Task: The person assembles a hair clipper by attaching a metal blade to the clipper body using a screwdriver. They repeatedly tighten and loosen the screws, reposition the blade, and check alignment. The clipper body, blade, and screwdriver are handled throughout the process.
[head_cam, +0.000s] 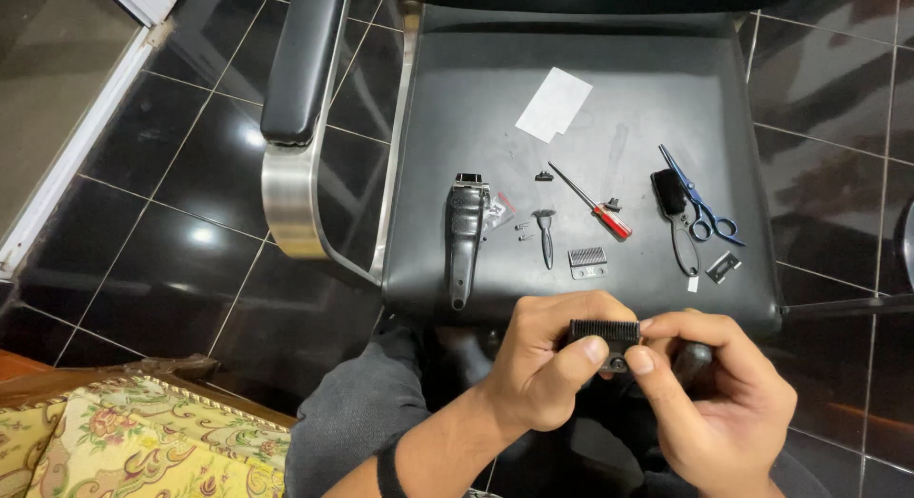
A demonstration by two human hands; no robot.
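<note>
Obs.: the person sits facing a black padded chair seat (476,98) that serves as the work surface. Both hands are raised over the lap, just off the seat's near edge.

Left hand (547,365): fingers curled, thumb pressed against the lower edge of a black toothed clipper blade (604,332). Right hand (714,393): thumb and forefinger pinched on the blade's right end. Both are closed on the same part; neither palm is open. The blade is held level, teeth upward, clear of the seat and above the person's knees.

On the seat: black clipper body (465,236) lying lengthwise, a small brush (546,233) beside it, two tiny light-coloured parts, probably screws (523,231), between them, a second metal blade plate (586,260), a red-handled screwdriver (595,206), blue-handled scissors (700,198) touching a black tool (676,217), a small flat metal piece (723,267) and a white paper slip (554,104).

Risks, as judged:
- The blade is gripped only at edges and by fingertips, over the lap rather than over the seat. A slip would send it to the dark tiled floor (162,212), where teeth could bend or chip.
- Fingertips sit close to the toothed edge; hard pressure could nick skin.
- The probable screws lie loose on smooth upholstery near the front edge. A knock to the seat could roll them off, and they would be hard to find on black tile.
- The smaller parts lie scattered and unsorted; mix-ups are possible.
</note>
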